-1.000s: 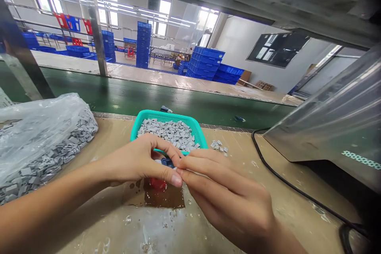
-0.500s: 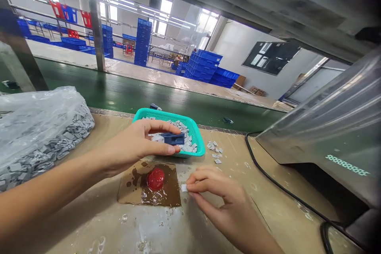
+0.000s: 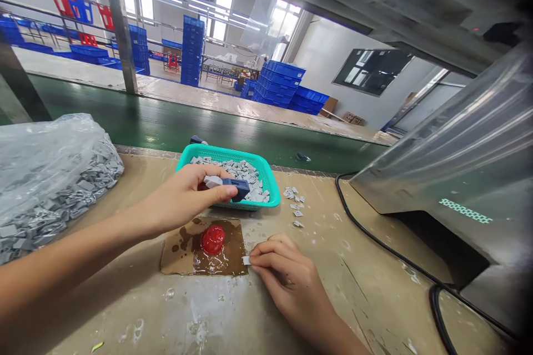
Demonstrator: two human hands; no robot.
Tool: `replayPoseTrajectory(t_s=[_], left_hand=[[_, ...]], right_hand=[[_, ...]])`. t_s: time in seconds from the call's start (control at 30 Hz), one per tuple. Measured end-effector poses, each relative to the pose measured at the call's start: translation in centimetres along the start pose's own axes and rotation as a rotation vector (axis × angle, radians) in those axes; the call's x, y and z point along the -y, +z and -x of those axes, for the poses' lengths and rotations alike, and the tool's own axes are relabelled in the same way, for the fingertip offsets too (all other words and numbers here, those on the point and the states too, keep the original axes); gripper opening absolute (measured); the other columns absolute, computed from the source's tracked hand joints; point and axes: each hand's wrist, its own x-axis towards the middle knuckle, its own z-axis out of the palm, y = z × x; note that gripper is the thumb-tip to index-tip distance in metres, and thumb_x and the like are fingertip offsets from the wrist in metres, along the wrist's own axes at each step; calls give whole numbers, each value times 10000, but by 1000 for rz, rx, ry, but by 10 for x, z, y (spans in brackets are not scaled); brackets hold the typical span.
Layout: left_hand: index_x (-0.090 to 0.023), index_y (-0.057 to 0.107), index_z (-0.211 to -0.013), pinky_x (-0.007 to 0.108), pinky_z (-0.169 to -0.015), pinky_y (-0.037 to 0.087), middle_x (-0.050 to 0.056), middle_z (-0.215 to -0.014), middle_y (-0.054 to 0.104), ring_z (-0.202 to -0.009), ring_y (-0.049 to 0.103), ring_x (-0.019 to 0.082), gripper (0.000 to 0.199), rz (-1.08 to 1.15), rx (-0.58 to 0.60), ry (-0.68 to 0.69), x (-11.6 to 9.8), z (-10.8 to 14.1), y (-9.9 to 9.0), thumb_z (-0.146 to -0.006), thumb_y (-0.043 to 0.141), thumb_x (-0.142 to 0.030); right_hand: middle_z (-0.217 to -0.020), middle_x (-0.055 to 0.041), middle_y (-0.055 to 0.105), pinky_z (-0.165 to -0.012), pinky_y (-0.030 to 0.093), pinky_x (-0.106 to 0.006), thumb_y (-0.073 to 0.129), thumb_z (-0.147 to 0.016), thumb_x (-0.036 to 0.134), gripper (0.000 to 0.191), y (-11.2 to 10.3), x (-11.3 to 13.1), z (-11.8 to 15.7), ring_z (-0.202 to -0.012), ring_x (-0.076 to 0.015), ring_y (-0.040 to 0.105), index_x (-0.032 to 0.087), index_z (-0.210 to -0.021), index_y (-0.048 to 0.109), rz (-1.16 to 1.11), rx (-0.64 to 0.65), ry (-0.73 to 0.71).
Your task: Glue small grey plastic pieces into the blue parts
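Note:
My left hand (image 3: 195, 191) is closed on a dark blue and light grey plastic part (image 3: 236, 188), held above the near side of a turquoise basket (image 3: 272, 188). Small grey plastic pieces (image 3: 245, 169) fill the basket. Between the thumb and fingers of my right hand (image 3: 287, 269) is a small light grey plastic piece (image 3: 246, 260), at the right edge of a wet brown cardboard square (image 3: 175, 263). On that square sits a glossy wet red lump (image 3: 213, 240), left of my right hand.
A clear plastic bag (image 3: 54, 138) of grey pieces lies at left. Several loose grey pieces (image 3: 296, 206) lie right of the basket. Behind runs a green conveyor belt (image 3: 166, 122) carrying dark parts (image 3: 303, 157). A black cable (image 3: 375, 244) and a metal housing (image 3: 437, 161) are at right.
The blue and grey part has turned in my left hand, its blue end now angled downward. My right hand has brought the small piece to the cardboard's edge. The view has shifted slightly.

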Motion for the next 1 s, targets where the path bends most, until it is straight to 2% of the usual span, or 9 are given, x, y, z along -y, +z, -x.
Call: replayPoseTrajectory(t_s=[0.13, 0.27, 0.4, 0.5, 0.63, 0.73, 0.87, 1.0], left_hand=[[-183, 544, -898, 209, -603, 403, -2, -791, 594, -717, 545, 124, 224, 44, -31, -22, -3, 4, 5, -724, 572, -321], [-169, 541, -836, 186, -538, 407, -19, -752, 578, -597, 516, 81, 180, 93, 86, -12, -2, 4, 10, -677, 611, -214], [-165, 565, -766, 211, -616, 470, -1, -810, 598, -731, 570, 125, 124, 101, 105, 51, 1, 6, 15, -653, 615, -171], [-180, 565, -775, 208, -573, 465, -2, -817, 600, -702, 565, 125, 110, 82, 114, 63, 3, 9, 19, -670, 596, -184], [-190, 576, -762, 215, -603, 444, -7, -812, 609, -722, 552, 130, 74, -27, 90, 127, 6, 11, 24, -689, 585, -198], [-189, 582, -752, 233, -679, 436, -5, -828, 620, -772, 554, 142, 69, -60, 67, 159, 8, 13, 25, -696, 600, -224], [-193, 601, -763, 221, -623, 439, -2, -826, 628, -730, 561, 134, 92, 30, 43, 127, 8, 13, 25, -704, 611, -262], [-218, 642, -760, 206, -643, 450, -10, -810, 644, -804, 571, 146, 117, 109, -35, 175, 7, 9, 24, -658, 667, -269]], right_hand=[[-755, -51, 629, -649, 454, -322, 503, -778, 53, 176, 3, 1, 1, -717, -178, 517, 169, -715, 621, -12, 12, 9], [-744, -47, 628, -635, 458, -307, 513, -772, 52, 173, 1, 3, 1, -708, -171, 524, 167, -707, 623, -37, 6, 14], [-773, -31, 637, -654, 461, -294, 553, -765, 58, 165, -19, 13, -9, -729, -162, 544, 194, -768, 646, -84, -93, 13], [-783, -7, 639, -727, 443, -312, 589, -750, 49, 194, -36, 25, -25, -762, -160, 549, 226, -796, 651, -114, -199, -26], [-779, -8, 641, -800, 414, -354, 590, -735, 12, 218, -39, 37, -43, -766, -159, 550, 214, -787, 654, -120, -233, -99], [-769, -25, 638, -772, 428, -357, 583, -725, -2, 209, -34, 40, -49, -751, -161, 539, 189, -770, 657, -89, -215, -130], [-872, -59, 610, -734, 441, -348, 585, -733, 51, 160, -33, 40, -50, -865, -194, 515, 182, -782, 665, -1, -195, -121], [-1023, -82, 555, -760, 435, -357, 569, -745, 63, 165, -36, 40, -50, -989, -220, 487, 184, -792, 670, 51, -234, -138]])
